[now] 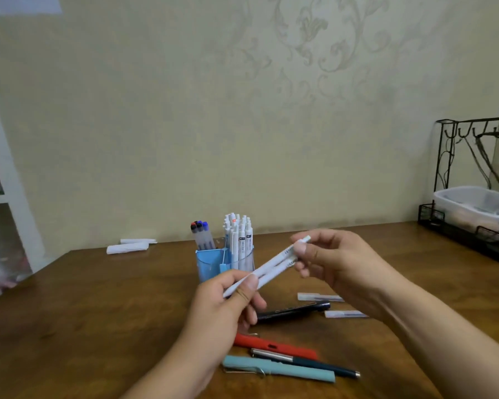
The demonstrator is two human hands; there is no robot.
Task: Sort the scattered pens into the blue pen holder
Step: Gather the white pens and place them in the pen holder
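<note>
We hold two white pens (271, 269) side by side in the air, just in front of the blue pen holder (213, 262). Our left hand (225, 309) pinches their lower ends between thumb and curled fingers (249, 286), while our right hand (337, 263) pinches the upper ends the same way. The holder stands on the tabletop (98, 312) with white pens (239, 237) upright in its clear section and markers (200, 233) in another. Nearer us than the holder lie a black pen (294, 311), a red pen (274, 347), a dark pen (306, 362) and a teal pen (277, 368).
</note>
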